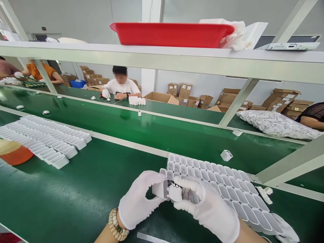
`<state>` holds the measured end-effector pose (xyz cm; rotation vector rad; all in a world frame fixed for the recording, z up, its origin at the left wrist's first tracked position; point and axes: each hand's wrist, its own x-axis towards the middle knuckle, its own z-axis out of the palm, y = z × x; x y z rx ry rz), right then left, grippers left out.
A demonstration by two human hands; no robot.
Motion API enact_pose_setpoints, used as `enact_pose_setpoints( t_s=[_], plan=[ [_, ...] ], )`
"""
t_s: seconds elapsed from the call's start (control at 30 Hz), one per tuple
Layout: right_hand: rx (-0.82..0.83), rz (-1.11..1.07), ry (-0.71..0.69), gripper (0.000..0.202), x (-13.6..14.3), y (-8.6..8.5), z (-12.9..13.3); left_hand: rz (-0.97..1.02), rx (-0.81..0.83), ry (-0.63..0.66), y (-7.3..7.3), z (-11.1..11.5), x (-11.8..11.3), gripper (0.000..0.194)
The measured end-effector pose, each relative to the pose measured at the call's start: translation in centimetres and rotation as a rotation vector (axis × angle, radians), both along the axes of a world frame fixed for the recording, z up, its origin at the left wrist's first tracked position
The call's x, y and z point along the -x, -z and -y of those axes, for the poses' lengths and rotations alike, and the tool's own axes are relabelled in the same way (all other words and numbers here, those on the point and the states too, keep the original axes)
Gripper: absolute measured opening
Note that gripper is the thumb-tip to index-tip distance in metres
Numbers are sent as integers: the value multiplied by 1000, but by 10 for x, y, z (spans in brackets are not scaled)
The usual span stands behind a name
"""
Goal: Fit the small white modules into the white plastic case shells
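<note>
My left hand (139,199), in a white glove, is closed around a white plastic housing (158,190) with its open end facing right. My right hand (212,211), also gloved, pinches a small white part with a black circuit board (175,193) at the mouth of that housing. Whether the part sits partly inside the housing I cannot tell. Just behind both hands, rows of white open-topped housings (202,173) stand packed together on the green bench (101,189).
More white housings (50,140) stand at the left beside an orange container (16,153). A white piece (226,155) lies on the green belt (113,121). Overhead, a shelf (162,62) bears a red tray (172,33). A co-worker (124,86) sits opposite.
</note>
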<state>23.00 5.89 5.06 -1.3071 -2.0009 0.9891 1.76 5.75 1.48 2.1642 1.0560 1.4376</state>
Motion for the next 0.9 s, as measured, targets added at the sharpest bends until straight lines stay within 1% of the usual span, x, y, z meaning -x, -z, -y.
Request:
enact_pose_setpoints(
  t_s=[0.1, 0.23, 0.3, 0.43, 0.53, 0.6, 0.67, 0.73, 0.77, 0.8, 0.87, 0.9],
  plan=[
    [23, 50, -8, 34, -2, 4, 3, -8, -25, 23, -2, 1, 1, 38],
    [97, 95, 20, 40, -1, 5, 6, -9, -29, 49, -1, 1, 1, 43],
    [132, 116, 35, 41, 1, 2, 7, -5, -25, 67, 0, 1, 2, 44],
    [196, 207, 29, 36, 6, -10, 9, -5, -23, 112, 2, 2, 2, 47],
    [162, 268, -3, 29, 9, -12, 8, -4, -3, 128, 4, 3, 1, 47],
    [133, 264, -36, 29, 10, -7, 6, 11, 28, 131, 6, 4, 0, 46],
    [89, 228, -25, 40, 11, 1, 5, 36, 65, 131, 8, 5, -1, 44],
    [17, 206, 32, 55, 13, 9, 5, 66, 95, 121, 9, 6, -1, 42],
    [-26, 210, 54, 54, 14, 13, 5, 85, 101, 111, 9, 7, -1, 41],
    [-67, 226, 56, 46, 15, 17, 6, 108, 99, 99, 8, 7, -1, 39],
    [-146, 279, 15, 21, 18, 22, 9, 163, 84, 77, 8, 8, -3, 37],
    [-193, 299, -6, 15, 20, 25, 10, 186, 69, 68, 8, 8, -4, 35]
  ],
)
